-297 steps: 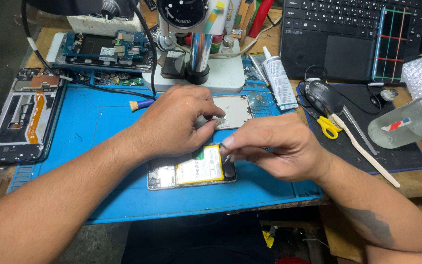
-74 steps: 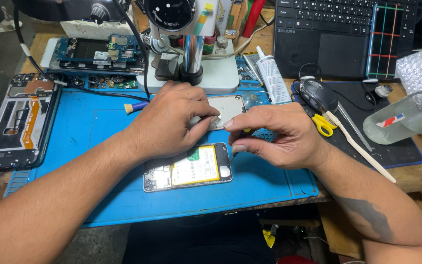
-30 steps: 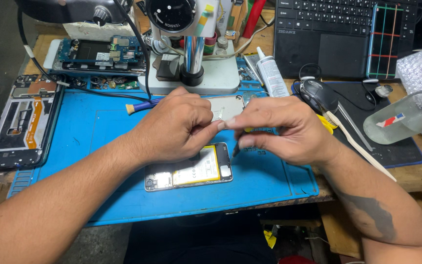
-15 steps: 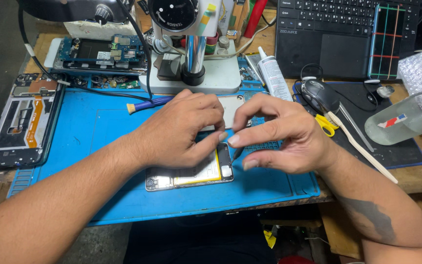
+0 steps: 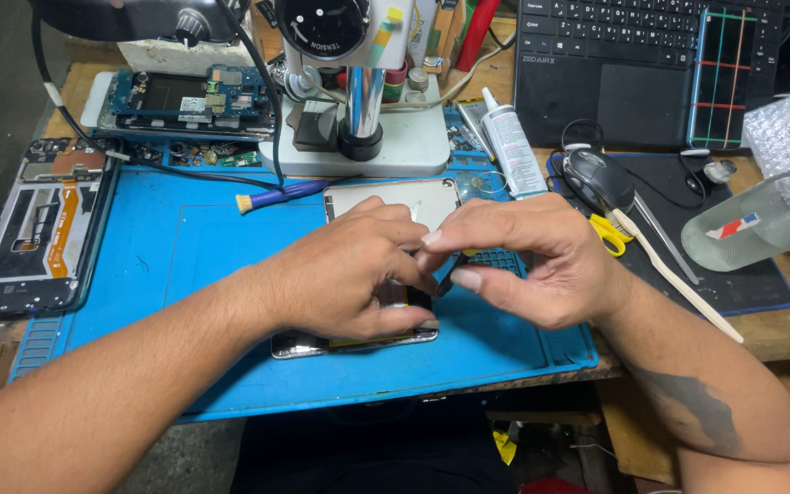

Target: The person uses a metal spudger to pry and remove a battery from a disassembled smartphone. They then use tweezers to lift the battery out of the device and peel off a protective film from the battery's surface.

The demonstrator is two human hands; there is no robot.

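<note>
My opened phone (image 5: 322, 346) shows shiny metal edges on a matt blue rubbery mat (image 5: 176, 256) over the rough wooden surface (image 5: 779, 329).

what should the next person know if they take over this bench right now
Left hand: lies over the opened phone on the blue mat, pressing it down.
Right hand: fingertips pinched at the phone's upper right edge; anything held there is hidden.
Nearby: silver back cover just behind the hands, brush, glue tube, another stripped frame at far left.
Done: phone is open, cover off.
Left: phone not closed up.
</note>
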